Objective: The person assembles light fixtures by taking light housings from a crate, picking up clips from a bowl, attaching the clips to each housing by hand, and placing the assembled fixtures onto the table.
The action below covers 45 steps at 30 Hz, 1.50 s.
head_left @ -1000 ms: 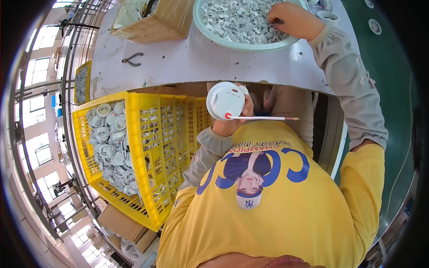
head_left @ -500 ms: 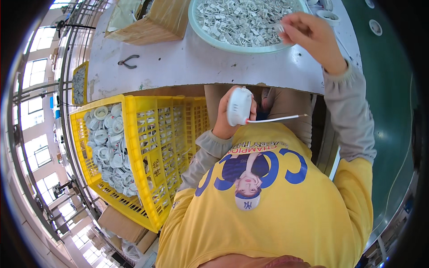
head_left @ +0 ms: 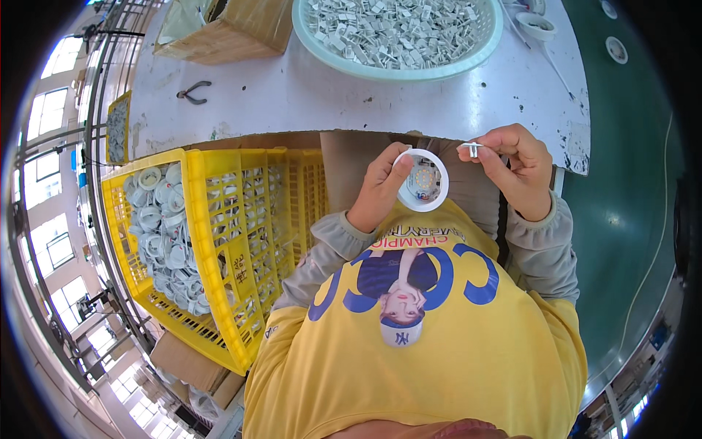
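Observation:
My left hand [head_left: 382,183] grips a round white lamp housing [head_left: 442,192] by its left rim, above my lap. Its hollow side faces up and shows a board with small yellowish squares inside. Just to the right, my right hand [head_left: 521,170] pinches a small white and metallic clip-like part [head_left: 474,149] between thumb and fingertips. The part is apart from the housing. At the far side of the table, a pale green basin [head_left: 409,74] holds a heap of similar small white parts [head_left: 387,33].
A yellow crate [head_left: 208,256] full of white round housings [head_left: 164,241] stands left of my lap. On the white table [head_left: 292,102] lie pliers [head_left: 194,93], an open cardboard box [head_left: 234,36] and a small white ring-shaped piece [head_left: 536,26] at the right. A small yellow bin [head_left: 117,132] sits beside the table's left edge.
My right hand has come back from the basin to beside the housing, carrying a small part. My left hand has turned the housing so its hollow side shows; the white wire is out of sight.

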Available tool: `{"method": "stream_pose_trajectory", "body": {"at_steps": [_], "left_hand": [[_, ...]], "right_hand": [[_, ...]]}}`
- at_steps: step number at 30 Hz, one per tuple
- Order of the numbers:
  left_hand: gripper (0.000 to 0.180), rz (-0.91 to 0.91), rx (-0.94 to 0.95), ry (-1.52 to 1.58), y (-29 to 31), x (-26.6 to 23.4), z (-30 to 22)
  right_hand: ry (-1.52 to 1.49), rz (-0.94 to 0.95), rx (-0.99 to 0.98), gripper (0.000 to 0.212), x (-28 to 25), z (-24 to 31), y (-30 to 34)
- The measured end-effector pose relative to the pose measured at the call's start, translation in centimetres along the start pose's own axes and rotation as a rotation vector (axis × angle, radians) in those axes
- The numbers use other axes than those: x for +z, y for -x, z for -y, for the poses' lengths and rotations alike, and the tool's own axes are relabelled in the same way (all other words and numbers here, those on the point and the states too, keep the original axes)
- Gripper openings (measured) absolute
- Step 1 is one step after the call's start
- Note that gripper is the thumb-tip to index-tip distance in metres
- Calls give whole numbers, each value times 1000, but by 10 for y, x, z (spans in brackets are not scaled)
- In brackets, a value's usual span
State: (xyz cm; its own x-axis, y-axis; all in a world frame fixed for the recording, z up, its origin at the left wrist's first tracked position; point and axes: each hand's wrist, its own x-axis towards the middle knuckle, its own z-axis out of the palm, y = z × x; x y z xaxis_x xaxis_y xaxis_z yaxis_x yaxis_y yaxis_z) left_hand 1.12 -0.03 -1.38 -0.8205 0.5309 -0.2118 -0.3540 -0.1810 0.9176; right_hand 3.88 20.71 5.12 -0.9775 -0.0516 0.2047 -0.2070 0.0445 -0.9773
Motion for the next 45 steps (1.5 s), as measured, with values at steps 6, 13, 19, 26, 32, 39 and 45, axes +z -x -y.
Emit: {"method": "stream_pose_trajectory", "body": {"at_steps": [6,13,19,26,32,39,45], "left_hand": [[22,23,8,-19,2,3,-3],[22,205,-74,65,6,8,-9],[21,301,-85,43,5,16,-9],[24,282,-58,-80,3,14,-6],[25,235,13,-142,2,16,-5],[20,240,12,-110,4,14,-2],[14,193,-3,-164,4,13,3]], "right_hand": [[77,-6,-71,7,1,-11,3],[-106,22,30,4,6,-36,13],[-212,85,315,6,13,-41,16],[-203,126,276,11,21,-50,21],[-203,112,398,10,15,-48,23],[-93,104,358,10,18,-48,27],[-33,158,344,20,20,-45,26]]}}
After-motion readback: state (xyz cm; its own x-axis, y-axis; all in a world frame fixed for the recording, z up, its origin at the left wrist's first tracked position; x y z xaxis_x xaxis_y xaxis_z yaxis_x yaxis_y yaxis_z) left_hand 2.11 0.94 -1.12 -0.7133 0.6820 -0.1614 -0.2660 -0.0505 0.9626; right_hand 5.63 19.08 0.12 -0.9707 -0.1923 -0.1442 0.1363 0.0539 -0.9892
